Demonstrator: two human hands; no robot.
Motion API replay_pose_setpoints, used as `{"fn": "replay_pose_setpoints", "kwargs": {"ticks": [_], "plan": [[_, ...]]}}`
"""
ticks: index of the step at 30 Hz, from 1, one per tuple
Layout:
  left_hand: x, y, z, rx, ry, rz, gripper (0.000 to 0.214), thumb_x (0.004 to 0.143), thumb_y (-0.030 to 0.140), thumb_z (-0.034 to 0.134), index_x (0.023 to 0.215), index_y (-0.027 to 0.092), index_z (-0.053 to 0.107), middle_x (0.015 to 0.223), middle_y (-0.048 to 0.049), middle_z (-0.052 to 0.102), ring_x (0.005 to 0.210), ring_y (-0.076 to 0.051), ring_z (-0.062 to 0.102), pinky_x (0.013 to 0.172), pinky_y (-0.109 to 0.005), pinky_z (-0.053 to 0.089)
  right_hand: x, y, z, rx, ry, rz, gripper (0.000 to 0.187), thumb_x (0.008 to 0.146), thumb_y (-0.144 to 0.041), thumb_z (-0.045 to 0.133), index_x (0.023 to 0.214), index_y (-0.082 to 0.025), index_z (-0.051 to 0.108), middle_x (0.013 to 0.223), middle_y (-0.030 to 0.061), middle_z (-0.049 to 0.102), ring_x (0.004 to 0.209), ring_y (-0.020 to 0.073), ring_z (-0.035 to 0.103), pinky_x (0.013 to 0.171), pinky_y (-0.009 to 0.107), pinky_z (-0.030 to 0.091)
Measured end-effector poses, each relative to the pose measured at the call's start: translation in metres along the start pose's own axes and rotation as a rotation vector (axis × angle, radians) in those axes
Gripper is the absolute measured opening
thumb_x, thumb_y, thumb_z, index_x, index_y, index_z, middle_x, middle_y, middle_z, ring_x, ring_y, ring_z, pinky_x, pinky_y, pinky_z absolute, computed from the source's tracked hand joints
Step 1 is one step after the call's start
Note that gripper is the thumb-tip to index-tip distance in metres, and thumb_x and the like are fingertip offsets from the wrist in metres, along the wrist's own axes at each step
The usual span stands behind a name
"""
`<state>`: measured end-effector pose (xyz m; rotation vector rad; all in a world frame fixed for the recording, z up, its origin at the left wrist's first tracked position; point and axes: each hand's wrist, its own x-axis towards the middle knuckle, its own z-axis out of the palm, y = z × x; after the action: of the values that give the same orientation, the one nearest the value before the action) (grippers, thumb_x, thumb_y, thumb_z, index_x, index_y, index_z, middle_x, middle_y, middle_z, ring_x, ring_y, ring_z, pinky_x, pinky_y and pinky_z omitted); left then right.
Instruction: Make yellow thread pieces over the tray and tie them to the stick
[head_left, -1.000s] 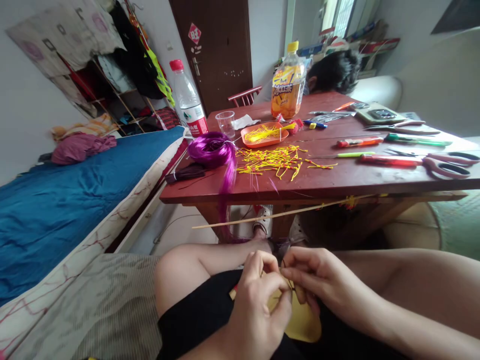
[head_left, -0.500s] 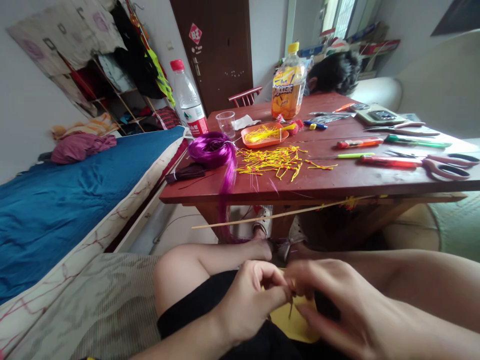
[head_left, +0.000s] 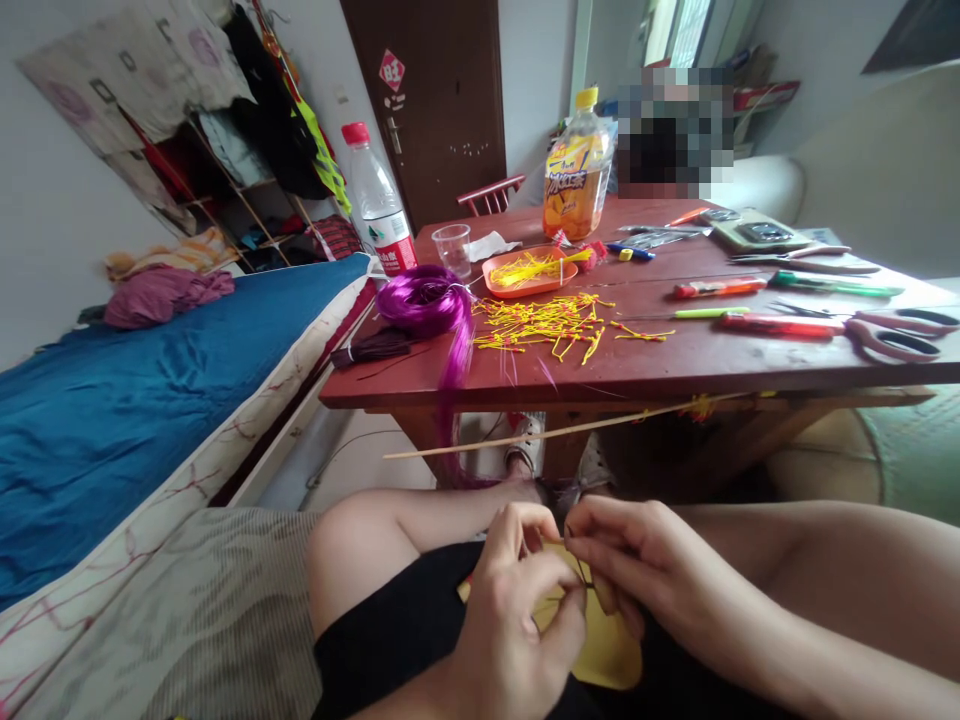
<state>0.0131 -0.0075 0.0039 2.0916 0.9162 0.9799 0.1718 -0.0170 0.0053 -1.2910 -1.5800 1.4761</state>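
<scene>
Left hand (head_left: 517,590): curled, with thumb and forefinger bent together at the tips, pinching the thread.
Right hand (head_left: 637,560): fingers folded, thumb pressed to forefinger, gripping the same thread.
Thread (head_left: 580,567): dark, very thin, in the small gap between the two hands.
Yellow piece (head_left: 611,655): smooth and round-edged, beneath both hands on the lap; I can't tell what it is made of.
Cords (head_left: 540,322): thin yellow lengths with small reddish knots, heaped ahead of the hands.
Hank (head_left: 420,300): glossy purple strands coiled in a ring, ahead and left of the left hand, its tail hanging over the table (head_left: 660,372) edge.
Stick (head_left: 517,440): slim, pale and straight, crossing just beyond both hands.
Tray (head_left: 525,292): shallow, orange, beyond the cords, holding more yellow strands.
Cup (head_left: 451,252): clear plastic, beyond the hank.
Tea bottle (head_left: 576,175): yellow cap, amber drink inside, farther ahead of the hands; its label reads 冰红茶.
Water bottle (head_left: 381,210): clear, red cap, red-and-white label, far left of the left hand.
Scissors (head_left: 862,324): dull pink handles, ahead and right of the right hand.
Door sign (head_left: 392,70): a red diamond reading 旺, far beyond the left hand.
</scene>
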Motion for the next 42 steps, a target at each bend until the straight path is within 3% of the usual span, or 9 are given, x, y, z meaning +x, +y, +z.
{"fn": "replay_pose_setpoints", "kwargs": {"ticks": [7,10,15,20,24,30,35,38,42], "plan": [[-0.002,-0.011,-0.007,0.428,-0.049,0.640,0.016,0.078,0.003,0.045,0.078,0.010,0.060,0.081,-0.0082,0.065,0.072,-0.017,0.052,0.067,-0.031,0.041,0.012,0.005,0.002,0.427,-0.134,0.235,0.036,0.074,-0.052,0.054,0.068,-0.018,0.046,0.039,-0.0056,0.049,0.026,0.0048,0.037,0.028,0.014,0.028],[0.006,0.000,-0.011,0.123,-0.179,0.149,0.017,0.078,0.007,0.047,0.069,0.014,0.060,0.073,-0.0052,0.065,0.067,-0.015,0.051,0.064,-0.028,0.040,0.003,-0.002,-0.003,0.232,-0.054,0.098,0.028,0.083,-0.044,0.047,0.076,-0.017,0.048,0.048,-0.0037,0.053,0.035,0.0077,0.046,0.034,0.017,0.038],[0.014,0.005,-0.006,-0.795,-0.309,-0.957,0.002,0.055,0.014,0.059,0.055,0.013,0.059,0.051,0.0024,0.050,0.051,-0.008,0.040,0.052,-0.021,0.029,-0.017,-0.012,-0.012,-0.924,0.084,-1.025,0.024,0.088,-0.010,0.037,0.090,-0.016,0.060,0.065,0.0037,0.065,0.061,0.0148,0.063,0.074,0.030,0.053],[0.013,-0.002,0.001,-1.034,-0.273,-1.118,0.005,0.047,0.013,0.060,0.051,0.012,0.056,0.047,0.0045,0.046,0.049,-0.006,0.038,0.056,-0.021,0.029,-0.018,-0.012,-0.013,-1.142,0.163,-1.174,0.040,0.090,-0.005,0.025,0.085,-0.013,0.064,0.063,0.0046,0.067,0.055,0.0151,0.063,0.076,0.031,0.054],[0.012,0.005,-0.001,-0.836,-0.279,-0.869,0.009,0.058,0.020,0.063,0.056,0.013,0.059,0.066,-0.0024,0.054,0.062,-0.011,0.047,0.063,-0.024,0.036,-0.014,-0.012,-0.010,-0.836,0.139,-0.903,0.045,0.095,-0.013,0.018,0.082,-0.014,0.061,0.059,0.0042,0.064,0.049,0.0119,0.058,0.060,0.024,0.052],[0.000,0.003,-0.001,0.055,0.015,0.084,0.015,0.073,0.004,0.050,0.064,0.015,0.057,0.083,-0.0056,0.053,0.078,-0.016,0.050,0.071,-0.028,0.042,0.000,-0.001,0.002,0.186,-0.001,0.093,0.036,0.081,-0.052,0.050,0.068,-0.018,0.047,0.044,-0.0056,0.049,0.031,0.0053,0.041,0.032,0.015,0.032],[-0.003,-0.007,-0.002,0.399,0.032,0.666,0.017,0.076,0.002,0.045,0.077,0.010,0.060,0.079,-0.0079,0.065,0.070,-0.016,0.050,0.066,-0.030,0.039,0.007,0.001,0.003,0.464,-0.119,0.249,0.043,0.070,-0.059,0.057,0.068,-0.018,0.045,0.038,-0.0066,0.048,0.026,0.0041,0.037,0.027,0.014,0.028],[0.005,0.002,-0.006,0.130,-0.119,0.214,0.017,0.075,0.006,0.047,0.066,0.014,0.059,0.070,-0.0050,0.064,0.064,-0.015,0.049,0.062,-0.028,0.037,-0.002,-0.004,-0.002,0.166,-0.030,0.067,0.034,0.083,-0.050,0.046,0.074,-0.018,0.047,0.046,-0.0038,0.053,0.033,0.0077,0.046,0.033,0.017,0.036],[0.013,0.008,-0.007,-0.612,-0.328,-0.785,0.006,0.060,0.018,0.057,0.056,0.014,0.057,0.054,0.0004,0.052,0.052,-0.010,0.041,0.053,-0.023,0.030,-0.018,-0.010,-0.010,-0.747,0.096,-0.838,0.021,0.090,-0.016,0.037,0.088,-0.016,0.058,0.063,0.0036,0.065,0.058,0.0152,0.063,0.065,0.028,0.053]]}}
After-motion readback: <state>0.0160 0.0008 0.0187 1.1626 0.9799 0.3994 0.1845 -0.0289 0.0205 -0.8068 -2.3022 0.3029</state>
